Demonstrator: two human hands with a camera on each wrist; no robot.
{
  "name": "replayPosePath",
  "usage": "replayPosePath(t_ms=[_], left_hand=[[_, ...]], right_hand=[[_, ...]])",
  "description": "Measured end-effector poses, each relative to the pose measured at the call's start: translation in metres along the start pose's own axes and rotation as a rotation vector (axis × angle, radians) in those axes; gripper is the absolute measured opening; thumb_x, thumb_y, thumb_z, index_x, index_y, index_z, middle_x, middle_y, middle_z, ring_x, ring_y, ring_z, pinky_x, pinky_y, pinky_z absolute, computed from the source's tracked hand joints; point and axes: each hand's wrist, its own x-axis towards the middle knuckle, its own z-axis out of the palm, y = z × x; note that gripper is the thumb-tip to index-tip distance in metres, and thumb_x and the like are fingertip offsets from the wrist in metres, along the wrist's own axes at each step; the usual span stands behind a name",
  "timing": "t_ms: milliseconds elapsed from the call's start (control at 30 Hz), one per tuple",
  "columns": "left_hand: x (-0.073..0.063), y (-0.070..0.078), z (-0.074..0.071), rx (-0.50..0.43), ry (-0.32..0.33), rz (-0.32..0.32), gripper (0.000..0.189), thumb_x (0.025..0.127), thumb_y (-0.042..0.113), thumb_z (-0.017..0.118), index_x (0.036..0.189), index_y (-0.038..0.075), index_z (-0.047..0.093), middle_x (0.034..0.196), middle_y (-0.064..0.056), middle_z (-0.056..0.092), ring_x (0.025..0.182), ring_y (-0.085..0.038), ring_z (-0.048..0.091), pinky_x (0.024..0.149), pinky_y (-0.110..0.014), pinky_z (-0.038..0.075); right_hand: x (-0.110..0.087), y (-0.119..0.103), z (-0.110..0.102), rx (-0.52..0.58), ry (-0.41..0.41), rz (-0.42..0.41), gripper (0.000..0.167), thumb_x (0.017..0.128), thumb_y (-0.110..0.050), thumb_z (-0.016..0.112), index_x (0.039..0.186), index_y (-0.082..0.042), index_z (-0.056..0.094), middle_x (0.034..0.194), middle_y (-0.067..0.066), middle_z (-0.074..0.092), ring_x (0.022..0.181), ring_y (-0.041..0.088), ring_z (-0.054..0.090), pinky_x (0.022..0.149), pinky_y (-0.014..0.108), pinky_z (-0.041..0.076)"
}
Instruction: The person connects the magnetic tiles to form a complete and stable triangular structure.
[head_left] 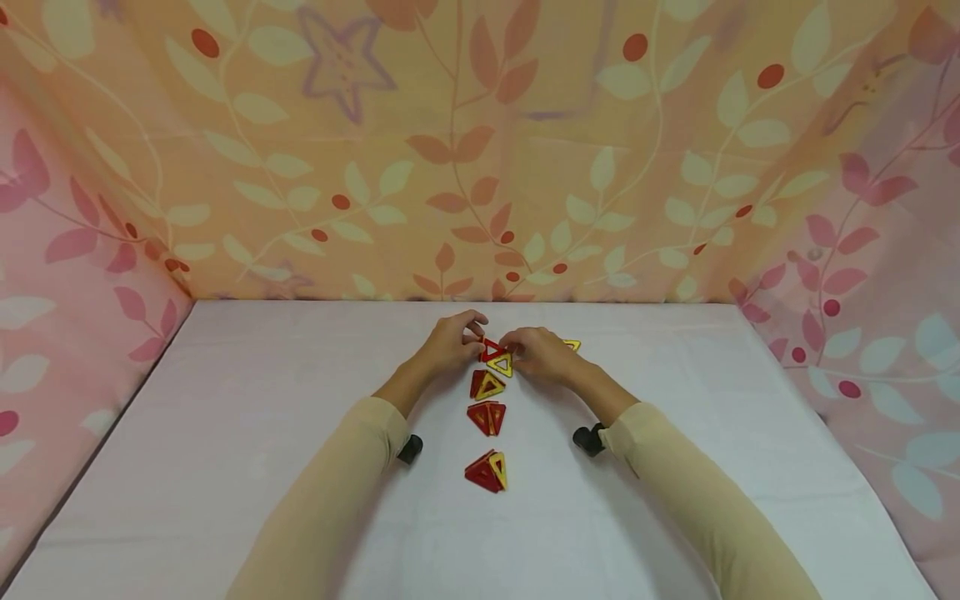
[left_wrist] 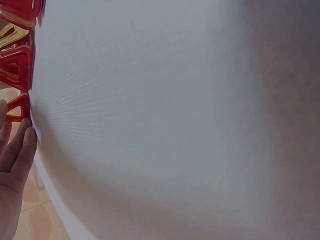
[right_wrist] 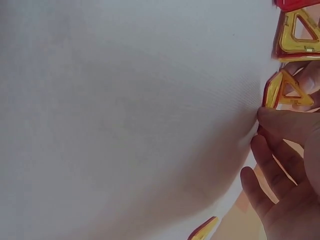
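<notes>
Both hands meet at the far end of a row of triangular magnetic tiles. My left hand (head_left: 455, 340) pinches the left side of an upright red triangular tile (head_left: 491, 350); in the left wrist view its fingertips lie against the red tile (left_wrist: 18, 107). From the other side my right hand (head_left: 543, 353) pinches the tiles of the same small group between thumb and fingers. A yellow triangular tile (head_left: 500, 364) leans at the near side of that group. In the right wrist view a yellow tile (right_wrist: 272, 90) stands by the thumb; the right fingers partly hide the group.
Nearer along the row stand small pyramids: a red and yellow one (head_left: 487, 385), a red one (head_left: 487, 418) and another red and yellow one (head_left: 487, 471). A loose yellow tile (head_left: 572, 344) lies behind the right hand. A patterned cloth wall (head_left: 480, 208) rises behind the white table (head_left: 247, 433).
</notes>
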Motion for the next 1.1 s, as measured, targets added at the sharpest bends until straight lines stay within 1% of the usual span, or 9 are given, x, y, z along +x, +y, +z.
replayPosePath(t_ms=[167, 367, 567, 767, 933, 1100], left_hand=[[-0.0003, 0.0004, 0.0, -0.001, 0.003, 0.003, 0.038, 0.093, -0.003, 0.065, 0.13, 0.0, 0.055, 0.114, -0.013, 0.061, 0.105, -0.028, 0.067, 0.091, -0.035, 0.054], [0.0002, 0.0005, 0.0007, 0.008, 0.003, -0.008, 0.039, 0.093, -0.002, 0.065, 0.13, 0.001, 0.055, 0.115, -0.012, 0.061, 0.107, -0.028, 0.066, 0.092, -0.035, 0.054], [0.001, -0.0006, 0.0008, 0.005, 0.008, 0.0, 0.038, 0.093, -0.003, 0.065, 0.129, 0.001, 0.055, 0.114, -0.012, 0.062, 0.106, -0.029, 0.067, 0.092, -0.035, 0.054], [0.0005, -0.001, 0.0006, 0.004, 0.009, 0.016, 0.037, 0.093, -0.003, 0.065, 0.128, 0.0, 0.055, 0.113, -0.013, 0.062, 0.105, -0.028, 0.067, 0.091, -0.035, 0.055], [0.0009, -0.0014, 0.0011, 0.022, 0.015, 0.013, 0.037, 0.093, -0.001, 0.066, 0.129, 0.001, 0.056, 0.113, -0.012, 0.062, 0.106, -0.028, 0.067, 0.092, -0.035, 0.054], [0.0009, -0.0018, 0.0017, 0.023, 0.014, 0.007, 0.037, 0.093, -0.001, 0.066, 0.129, 0.001, 0.055, 0.114, -0.012, 0.062, 0.107, -0.028, 0.066, 0.093, -0.036, 0.054]], right_hand=[[0.0013, -0.0007, 0.0004, 0.002, -0.008, 0.02, 0.034, 0.088, 0.0, 0.071, 0.122, -0.003, 0.067, 0.116, 0.009, 0.069, 0.102, 0.023, 0.061, 0.096, 0.04, 0.05], [0.0001, 0.0003, -0.0015, 0.022, -0.04, 0.011, 0.038, 0.087, -0.002, 0.072, 0.125, -0.002, 0.066, 0.12, 0.011, 0.067, 0.107, 0.024, 0.061, 0.099, 0.042, 0.048], [-0.0021, 0.0004, -0.004, 0.06, -0.076, 0.03, 0.046, 0.085, -0.008, 0.078, 0.128, -0.002, 0.064, 0.123, 0.01, 0.066, 0.108, 0.024, 0.059, 0.1, 0.041, 0.047], [-0.0031, 0.0028, -0.0027, 0.059, -0.054, 0.001, 0.046, 0.084, -0.009, 0.08, 0.126, -0.002, 0.065, 0.121, 0.01, 0.067, 0.108, 0.024, 0.06, 0.099, 0.043, 0.047], [-0.0039, 0.004, -0.0014, 0.055, -0.036, -0.016, 0.045, 0.084, -0.009, 0.079, 0.126, -0.001, 0.064, 0.121, 0.01, 0.067, 0.108, 0.024, 0.06, 0.099, 0.043, 0.047], [-0.0037, 0.0062, 0.0011, 0.057, -0.034, -0.008, 0.044, 0.086, -0.01, 0.078, 0.127, -0.003, 0.064, 0.123, 0.009, 0.067, 0.11, 0.023, 0.06, 0.101, 0.042, 0.047]])
